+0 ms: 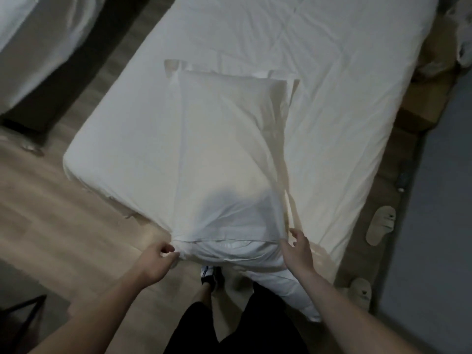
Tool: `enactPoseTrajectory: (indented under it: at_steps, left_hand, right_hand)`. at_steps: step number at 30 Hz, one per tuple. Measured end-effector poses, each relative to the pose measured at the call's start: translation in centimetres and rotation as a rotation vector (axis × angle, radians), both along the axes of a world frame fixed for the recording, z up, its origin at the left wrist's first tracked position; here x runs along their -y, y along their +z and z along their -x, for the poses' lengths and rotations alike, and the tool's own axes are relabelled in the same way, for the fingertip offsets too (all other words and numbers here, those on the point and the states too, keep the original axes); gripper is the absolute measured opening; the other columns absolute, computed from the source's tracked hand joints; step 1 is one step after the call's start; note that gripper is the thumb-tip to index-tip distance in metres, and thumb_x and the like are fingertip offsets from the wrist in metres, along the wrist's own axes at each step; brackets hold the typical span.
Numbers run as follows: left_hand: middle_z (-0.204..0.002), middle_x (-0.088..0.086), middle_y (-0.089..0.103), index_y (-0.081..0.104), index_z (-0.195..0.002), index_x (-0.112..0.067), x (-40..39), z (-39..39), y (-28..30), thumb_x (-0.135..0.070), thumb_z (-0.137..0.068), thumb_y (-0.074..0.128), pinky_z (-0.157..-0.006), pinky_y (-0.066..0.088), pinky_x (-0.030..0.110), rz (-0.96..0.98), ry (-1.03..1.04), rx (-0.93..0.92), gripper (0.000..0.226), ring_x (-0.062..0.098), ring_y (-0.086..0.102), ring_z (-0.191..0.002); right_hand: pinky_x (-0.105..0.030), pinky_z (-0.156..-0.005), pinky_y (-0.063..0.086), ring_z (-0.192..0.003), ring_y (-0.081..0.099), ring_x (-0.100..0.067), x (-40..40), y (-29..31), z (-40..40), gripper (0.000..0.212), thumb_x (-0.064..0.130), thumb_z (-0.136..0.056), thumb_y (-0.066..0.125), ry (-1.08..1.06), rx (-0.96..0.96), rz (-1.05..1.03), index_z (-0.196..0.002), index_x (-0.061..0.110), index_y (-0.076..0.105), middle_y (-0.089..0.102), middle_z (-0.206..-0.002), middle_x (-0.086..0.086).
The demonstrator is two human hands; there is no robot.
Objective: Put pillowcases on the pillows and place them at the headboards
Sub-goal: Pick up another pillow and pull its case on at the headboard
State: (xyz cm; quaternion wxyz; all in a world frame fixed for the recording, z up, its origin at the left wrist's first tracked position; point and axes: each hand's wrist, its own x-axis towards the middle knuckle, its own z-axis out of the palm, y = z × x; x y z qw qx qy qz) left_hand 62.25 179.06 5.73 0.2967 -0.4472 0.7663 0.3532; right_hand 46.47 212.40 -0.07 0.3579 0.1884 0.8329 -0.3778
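Observation:
A white pillow (pixel 237 254) lies on the foot end of the bed (pixel 332 98), mostly inside a white pillowcase (pixel 229 139). Its near end sticks out of the case opening and hangs over the mattress edge. My left hand (pixel 159 261) pinches the left corner of the pillowcase opening. My right hand (pixel 297 249) grips the right edge of the opening, fingers partly spread on the cloth. The case is stretched from its far flap down to my hands.
A second bed (pixel 38 47) with white bedding stands at the far left across a wooden floor strip (pixel 51 213). Two beige slippers (pixel 380 224) lie on the floor at the right of the bed. A dark chair frame (pixel 23 318) sits at the lower left. My legs stand below the pillow.

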Motion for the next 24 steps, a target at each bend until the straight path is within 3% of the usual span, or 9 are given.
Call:
enactPoseTrajectory:
  at_steps: [4,8,12,14,16,18,19,21,24]
  left_hand:
    - [-0.139,0.015,0.063,0.062,-0.138,-0.007,-0.9,1.3,-2.8,-0.030,-0.090,0.077,-0.101,0.047,0.036,0.010,0.057,0.009,0.055,0.028,0.062,-0.121]
    - [-0.132,0.001,0.062,0.059,-0.138,-0.011,-3.1,3.8,-4.8,-0.043,-0.082,0.079,-0.102,0.047,0.036,-0.072,0.001,0.012,0.068,0.028,0.061,-0.125]
    - [-0.157,0.007,0.045,0.033,-0.160,-0.022,-4.2,3.8,-6.7,-0.073,-0.066,0.061,-0.119,0.037,0.042,-0.047,-0.096,0.090,0.110,0.027,0.043,-0.147]
    - [-0.167,0.006,0.032,0.023,-0.165,-0.022,-4.5,3.5,-6.4,-0.068,-0.073,0.064,-0.124,0.029,0.038,-0.057,-0.076,0.110,0.111,0.024,0.032,-0.154]
    - [-0.172,0.004,0.023,0.022,-0.166,-0.020,-5.2,3.5,-5.0,-0.052,-0.086,0.071,-0.126,0.025,0.036,-0.068,-0.053,0.115,0.098,0.023,0.028,-0.156]
    - [-0.175,0.003,0.009,0.018,-0.167,-0.021,-5.9,3.2,-3.8,-0.050,-0.089,0.072,-0.127,0.024,0.037,-0.069,-0.050,0.090,0.099,0.024,0.023,-0.158]
    - [-0.176,0.003,0.003,0.015,-0.167,-0.021,-6.3,3.0,-3.2,-0.050,-0.089,0.073,-0.128,0.022,0.036,-0.060,-0.058,0.067,0.102,0.023,0.019,-0.160]
    - [-0.176,0.003,-0.002,0.010,-0.167,-0.020,-7.2,2.9,-1.4,-0.044,-0.091,0.073,-0.127,0.018,0.032,-0.040,-0.063,0.004,0.102,0.019,0.008,-0.162]
    - [-0.176,-0.001,0.004,0.010,-0.167,-0.020,-8.8,3.4,2.0,-0.032,-0.092,0.071,-0.129,0.019,0.032,-0.037,-0.079,-0.149,0.098,0.013,0.006,-0.161]
  right_hand:
    - [-0.041,-0.116,0.036,-0.142,0.045,-0.034,-0.4,-2.9,2.3,0.079,0.037,-0.089,0.064,0.003,0.051,-0.066,-0.158,0.013,0.033,0.043,-0.158,-0.015]
    - [-0.042,-0.114,0.041,-0.139,0.049,-0.035,0.0,-5.5,4.4,0.082,0.044,-0.083,0.061,-0.035,0.151,-0.021,-0.157,0.019,0.037,0.048,-0.157,-0.012]
    - [-0.036,-0.093,0.053,-0.118,0.061,-0.036,0.4,-6.2,6.8,0.068,0.047,-0.095,0.052,0.136,0.188,-0.181,-0.157,0.023,0.039,0.057,-0.148,-0.016]
    - [-0.034,-0.092,0.052,-0.119,0.061,-0.037,1.6,-5.7,8.2,0.055,0.041,-0.103,0.046,0.107,0.159,-0.137,-0.153,0.018,0.046,0.057,-0.148,-0.018]
    - [-0.027,-0.085,0.049,-0.123,0.060,-0.038,3.2,-4.8,8.9,0.038,0.020,-0.106,0.048,-0.017,0.053,0.043,-0.134,-0.003,0.062,0.063,-0.137,-0.026]
    - [-0.021,-0.064,0.043,-0.101,0.065,-0.031,5.0,-2.8,9.3,0.027,0.006,-0.103,0.052,-0.067,-0.067,0.141,-0.106,-0.014,0.069,0.071,-0.112,-0.030]
    - [-0.022,-0.061,0.041,-0.086,0.060,-0.024,5.6,-1.3,9.3,0.024,0.003,-0.101,0.052,-0.067,-0.116,0.196,-0.091,-0.011,0.069,0.071,-0.094,-0.027]
    - [-0.024,-0.057,0.036,-0.063,0.045,-0.009,6.4,2.4,9.2,0.035,0.005,-0.099,0.051,-0.002,-0.219,0.274,-0.065,0.012,0.058,0.056,-0.066,-0.001]
    - [-0.018,-0.053,0.031,-0.052,0.043,0.003,7.3,7.9,9.3,0.040,0.013,-0.096,0.050,0.149,-0.395,0.396,-0.059,0.025,0.042,0.050,-0.053,0.012]
